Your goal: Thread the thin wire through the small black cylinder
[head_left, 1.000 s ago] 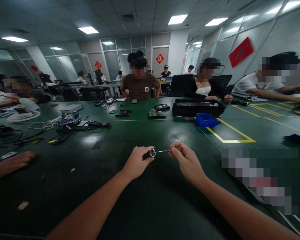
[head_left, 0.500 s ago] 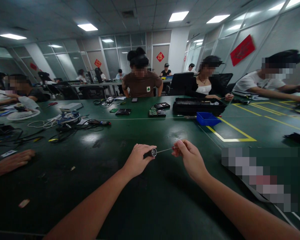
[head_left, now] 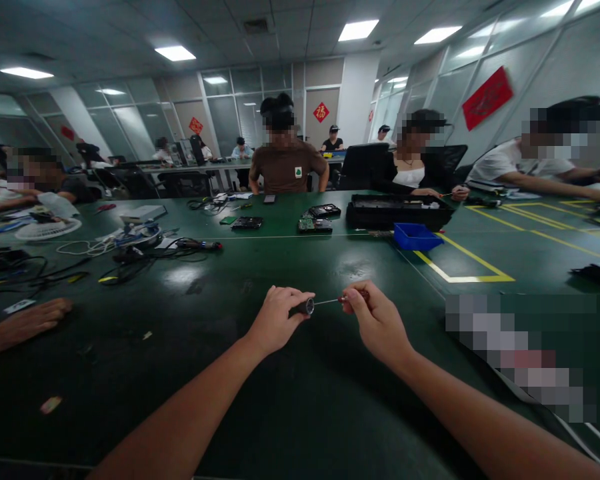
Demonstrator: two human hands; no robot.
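My left hand is closed around a dark cylinder with a round metallic end that faces right. Most of its length is hidden by my fingers. In my right hand is a screwdriver with a reddish handle, gripped between thumb and fingers. Its thin metal shaft points left and reaches the cylinder's round end; whether the tip sits in a screw is too small to tell. Both hands are held over the green table.
Across the table lie circuit boards, a black case and a blue bin. Tangled cables spread on the left, near another person's hand. A blurred-out sheet lies at right. Several people sit around.
My right hand has shifted slightly left and its fingers have turned about the screwdriver, showing more of the handle. The cylinder's end is angled a little differently in my left hand.
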